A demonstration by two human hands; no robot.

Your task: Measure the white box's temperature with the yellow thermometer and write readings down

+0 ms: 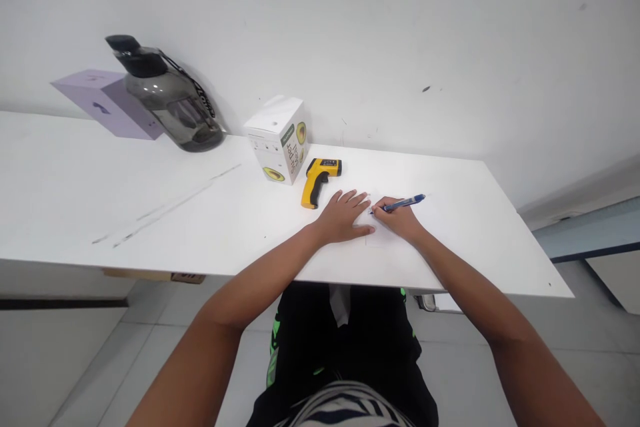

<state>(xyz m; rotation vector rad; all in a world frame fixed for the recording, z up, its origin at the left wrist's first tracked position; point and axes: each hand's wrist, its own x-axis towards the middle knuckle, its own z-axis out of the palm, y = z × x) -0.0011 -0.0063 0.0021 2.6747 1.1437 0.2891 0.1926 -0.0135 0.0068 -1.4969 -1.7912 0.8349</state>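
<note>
My right hand (394,215) grips a blue pen (406,202), its tip down on a white sheet of paper (383,235) that hardly stands out from the white table. Small dark marks show by the pen tip, too small to read. Flat on the paper's left part lies my left hand (344,217), fingers spread and holding nothing. Just beyond that hand, a yellow and black infrared thermometer (320,181) rests on its side. Behind it to the left stands a white box with avocado pictures (280,140).
A dark translucent water bottle (173,103) with a strap stands at the back left, against a lilac box (113,103). The white table (165,207) meets a wall (320,33) at the back. Its right corner lies beyond my right forearm.
</note>
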